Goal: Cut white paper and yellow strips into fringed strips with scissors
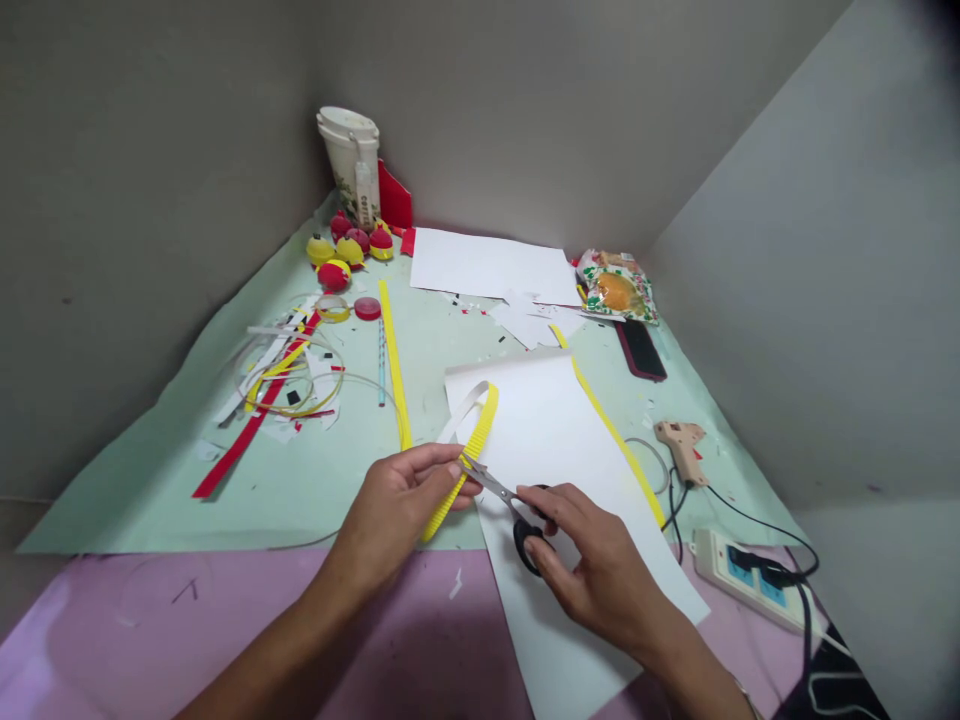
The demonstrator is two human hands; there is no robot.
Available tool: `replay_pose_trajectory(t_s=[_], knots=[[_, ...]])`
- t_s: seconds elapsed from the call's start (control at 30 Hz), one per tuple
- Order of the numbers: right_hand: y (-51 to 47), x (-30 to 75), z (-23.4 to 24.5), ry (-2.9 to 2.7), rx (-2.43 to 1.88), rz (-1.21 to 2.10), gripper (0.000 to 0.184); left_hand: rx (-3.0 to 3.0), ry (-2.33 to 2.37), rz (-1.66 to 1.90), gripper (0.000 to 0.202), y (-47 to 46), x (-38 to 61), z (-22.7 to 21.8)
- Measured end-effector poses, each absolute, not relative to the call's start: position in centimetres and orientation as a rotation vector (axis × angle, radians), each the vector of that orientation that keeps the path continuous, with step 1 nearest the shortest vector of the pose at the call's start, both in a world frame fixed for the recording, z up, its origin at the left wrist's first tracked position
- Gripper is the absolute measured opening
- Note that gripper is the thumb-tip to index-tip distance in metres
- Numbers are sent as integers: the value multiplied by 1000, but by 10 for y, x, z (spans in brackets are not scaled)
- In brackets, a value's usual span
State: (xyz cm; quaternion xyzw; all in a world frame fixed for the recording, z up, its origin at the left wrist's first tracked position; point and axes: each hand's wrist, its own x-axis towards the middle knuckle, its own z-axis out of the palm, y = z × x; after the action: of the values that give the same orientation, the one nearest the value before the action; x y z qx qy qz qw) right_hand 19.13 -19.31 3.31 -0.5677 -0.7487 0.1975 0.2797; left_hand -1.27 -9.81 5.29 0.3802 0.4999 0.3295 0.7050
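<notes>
My left hand [401,505] pinches a yellow ribbed paper strip [466,455] that curves up with a white strip beside it. My right hand [592,560] grips black-handled scissors [506,500], whose blades meet the yellow strip close to my left fingertips. Both hands hover over the near end of a large white sheet [559,440] lying on the pale green mat [315,470]. A second yellow strip [619,440] runs along the sheet's right edge.
Red, yellow and white paper scraps [281,375] pile at the left. A long yellow strip [394,360], small red and yellow balls [349,250] and a white cup [351,160] stand further back. A snack packet [619,287], phone [640,348], glue gun [682,445] and power strip [750,575] lie right.
</notes>
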Motion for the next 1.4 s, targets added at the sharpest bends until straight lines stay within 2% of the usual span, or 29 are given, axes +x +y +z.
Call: replay_pose_trajectory(t_s=[0.13, 0.33, 0.77, 1.4], knots=[[-197, 191, 32, -2103, -1555, 286, 46, 803, 1087, 733, 34, -99, -13, 52], [-199, 194, 38, -2022, -1515, 479, 45, 785, 1087, 742, 33, -100, -13, 50], [-192, 199, 39, -2279, -1556, 53, 42, 790, 1036, 716, 34, -102, -13, 46], [-188, 204, 41, -2345, -1549, 16, 38, 775, 1011, 696, 25, -99, -15, 41]])
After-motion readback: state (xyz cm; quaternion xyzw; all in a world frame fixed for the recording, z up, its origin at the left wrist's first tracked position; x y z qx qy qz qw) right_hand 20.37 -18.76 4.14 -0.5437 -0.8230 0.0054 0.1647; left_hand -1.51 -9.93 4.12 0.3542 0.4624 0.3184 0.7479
